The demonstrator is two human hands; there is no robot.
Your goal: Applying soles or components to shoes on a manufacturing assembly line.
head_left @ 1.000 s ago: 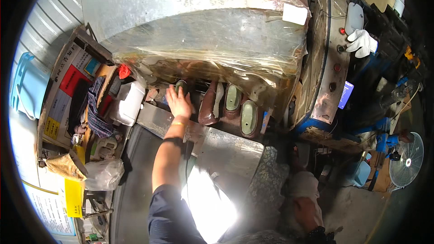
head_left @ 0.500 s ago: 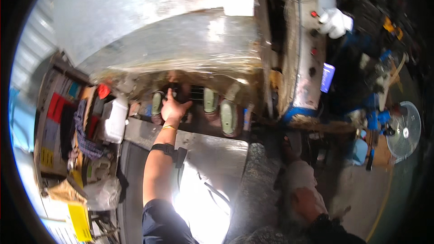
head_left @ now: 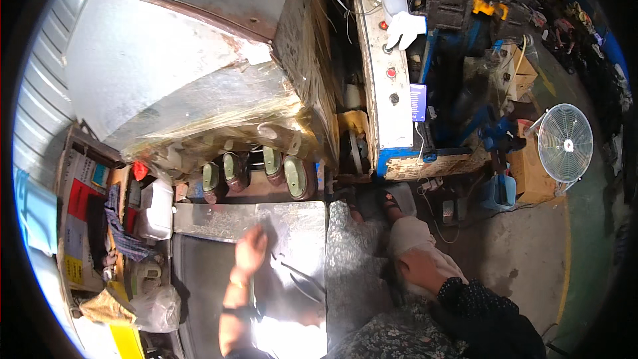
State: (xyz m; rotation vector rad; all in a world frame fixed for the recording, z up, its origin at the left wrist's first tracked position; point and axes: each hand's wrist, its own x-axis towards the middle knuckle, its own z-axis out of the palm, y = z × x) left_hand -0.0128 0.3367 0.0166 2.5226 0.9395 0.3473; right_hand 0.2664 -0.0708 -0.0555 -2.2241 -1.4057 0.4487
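Observation:
My left hand (head_left: pixel 251 249) is smeared by motion above a bright metal-topped surface (head_left: pixel 289 216); its fingers do not show clearly, and nothing can be made out in them. Beyond it, several brown shoes (head_left: pixel 298 178) with pale green soles stand in a row on a low shelf, soles facing me. The hand is apart from them. My right hand (head_left: pixel 422 269) rests on my light-coloured trouser leg (head_left: pixel 420 236), fingers curled in, with nothing seen in it.
A big metal machine housing (head_left: pixel 159 60) wrapped in plastic film rises behind the shoes. On the left stands a cluttered shelf with a white container (head_left: pixel 156 209). A control panel (head_left: pixel 392 113) with buttons, a fan (head_left: pixel 565 144) and a blue bin (head_left: pixel 500 191) are to the right.
My left hand has drawn back toward me from among the shoes, where another shoe now shows uncovered. The view has shifted; my right hand stays on my leg.

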